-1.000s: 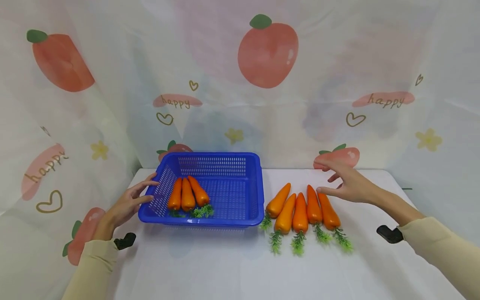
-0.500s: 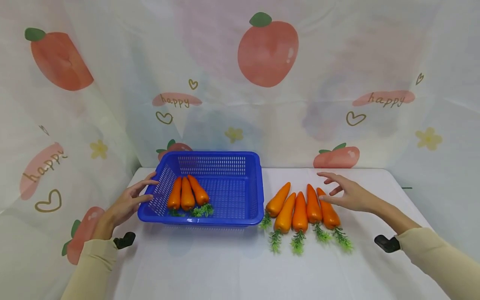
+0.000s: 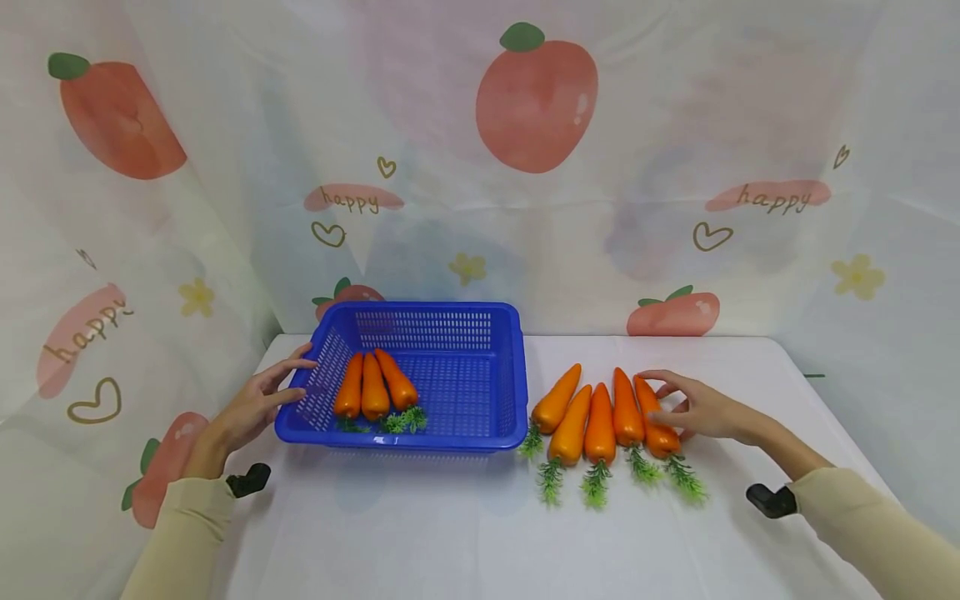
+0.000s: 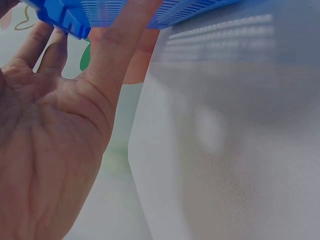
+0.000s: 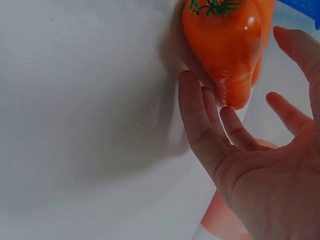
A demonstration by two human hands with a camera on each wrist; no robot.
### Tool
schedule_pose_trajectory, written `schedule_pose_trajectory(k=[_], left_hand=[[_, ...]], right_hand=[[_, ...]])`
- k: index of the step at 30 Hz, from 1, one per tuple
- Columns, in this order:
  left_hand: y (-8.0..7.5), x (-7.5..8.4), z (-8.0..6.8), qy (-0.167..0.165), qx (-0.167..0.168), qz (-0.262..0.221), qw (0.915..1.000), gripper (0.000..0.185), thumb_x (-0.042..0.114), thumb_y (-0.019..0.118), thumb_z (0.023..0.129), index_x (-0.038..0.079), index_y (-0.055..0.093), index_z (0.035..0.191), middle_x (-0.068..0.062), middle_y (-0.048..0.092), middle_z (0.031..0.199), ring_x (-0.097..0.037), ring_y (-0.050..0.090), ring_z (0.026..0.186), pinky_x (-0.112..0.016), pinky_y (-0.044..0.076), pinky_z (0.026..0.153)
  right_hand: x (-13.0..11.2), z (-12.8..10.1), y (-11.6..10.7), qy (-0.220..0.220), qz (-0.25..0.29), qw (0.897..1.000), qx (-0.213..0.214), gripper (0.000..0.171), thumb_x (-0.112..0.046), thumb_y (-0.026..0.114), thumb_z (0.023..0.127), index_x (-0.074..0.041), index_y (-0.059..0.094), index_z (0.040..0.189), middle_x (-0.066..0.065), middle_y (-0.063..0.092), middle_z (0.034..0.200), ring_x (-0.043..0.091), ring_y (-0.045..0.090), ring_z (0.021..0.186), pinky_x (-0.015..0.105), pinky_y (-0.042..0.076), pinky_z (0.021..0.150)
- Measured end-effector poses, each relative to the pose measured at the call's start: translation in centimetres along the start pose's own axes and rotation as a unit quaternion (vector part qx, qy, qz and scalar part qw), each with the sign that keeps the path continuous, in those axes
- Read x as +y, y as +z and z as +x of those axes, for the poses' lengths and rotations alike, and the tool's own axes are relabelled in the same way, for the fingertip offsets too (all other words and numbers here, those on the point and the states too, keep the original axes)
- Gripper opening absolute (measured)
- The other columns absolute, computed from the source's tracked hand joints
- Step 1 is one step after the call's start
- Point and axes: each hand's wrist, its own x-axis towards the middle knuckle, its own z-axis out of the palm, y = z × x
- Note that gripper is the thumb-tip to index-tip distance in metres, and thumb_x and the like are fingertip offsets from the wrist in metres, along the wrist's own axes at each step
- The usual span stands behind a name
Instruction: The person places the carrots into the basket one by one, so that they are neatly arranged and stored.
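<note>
The right hand (image 5: 260,180) lies palm-up beside an orange carrot (image 5: 225,45) on the white tabletop (image 5: 85,110). Its straight fingers (image 5: 197,120) reach the carrot's narrow tip, the thumb spread apart on the carrot's other side. Green leaves top the carrot.

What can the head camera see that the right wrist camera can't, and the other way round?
Only the head view shows the blue basket holding three carrots, the left hand at its side, and the full row of five carrots on the table. Only the right wrist view shows the right hand's palm from close below. Both show the right hand at the rightmost carrot.
</note>
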Motion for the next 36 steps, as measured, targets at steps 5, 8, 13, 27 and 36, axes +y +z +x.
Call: schedule_pose_trajectory(k=[5, 8, 13, 27, 36], left_hand=[[0.0, 0.0, 0.0, 0.003, -0.002, -0.001, 1.0, 0.05, 0.009, 0.056, 0.104, 0.006, 0.044, 0.152, 0.005, 0.004, 0.174, -0.049, 0.003, 0.154, -0.038, 0.059, 0.091], [-0.1, -0.1, 0.0, 0.004, -0.002, -0.001, 1.0, 0.049, 0.009, 0.056, 0.105, 0.007, 0.044, 0.152, 0.005, 0.004, 0.174, -0.049, 0.003, 0.153, -0.038, 0.059, 0.091], [-0.1, -0.1, 0.0, 0.003, 0.0, -0.001, 1.0, 0.049, 0.009, 0.056, 0.105, 0.007, 0.044, 0.153, 0.005, 0.004, 0.174, -0.049, 0.004, 0.153, -0.038, 0.059, 0.091], [-0.1, 0.0, -0.1, 0.001, -0.004, -0.005, 1.0, 0.049, 0.009, 0.055, 0.105, 0.006, 0.043, 0.152, 0.005, 0.002, 0.174, -0.048, 0.003, 0.153, -0.038, 0.059, 0.091], [-0.1, -0.1, 0.0, 0.004, -0.004, -0.003, 1.0, 0.049, 0.009, 0.055, 0.105, 0.006, 0.044, 0.152, 0.006, 0.003, 0.174, -0.048, 0.002, 0.154, -0.038, 0.059, 0.091]], right_hand=[[0.6, -0.2, 0.2, 0.004, 0.014, 1.0, -0.014, 0.076, -0.023, 0.071, 0.098, -0.005, 0.029, 0.158, 0.037, 0.042, 0.137, 0.029, 0.063, 0.094, 0.044, 0.063, 0.071], [0.8, -0.2, 0.3, 0.004, 0.015, 1.0, -0.017, 0.076, -0.023, 0.071, 0.098, -0.005, 0.029, 0.159, 0.036, 0.043, 0.136, 0.03, 0.062, 0.097, 0.043, 0.063, 0.071], [1.0, -0.2, 0.5, 0.009, 0.018, 1.0, -0.016, 0.077, -0.024, 0.071, 0.098, -0.004, 0.029, 0.159, 0.036, 0.044, 0.137, 0.03, 0.061, 0.099, 0.042, 0.063, 0.07], [1.1, -0.1, 0.8, 0.011, 0.027, 1.0, -0.008, 0.079, -0.022, 0.072, 0.097, -0.001, 0.027, 0.159, 0.035, 0.048, 0.133, 0.028, 0.065, 0.094, 0.043, 0.063, 0.069], [1.0, -0.2, 0.9, 0.009, 0.026, 1.0, -0.009, 0.079, -0.022, 0.073, 0.097, -0.001, 0.028, 0.158, 0.034, 0.049, 0.131, 0.028, 0.064, 0.094, 0.041, 0.063, 0.069]])
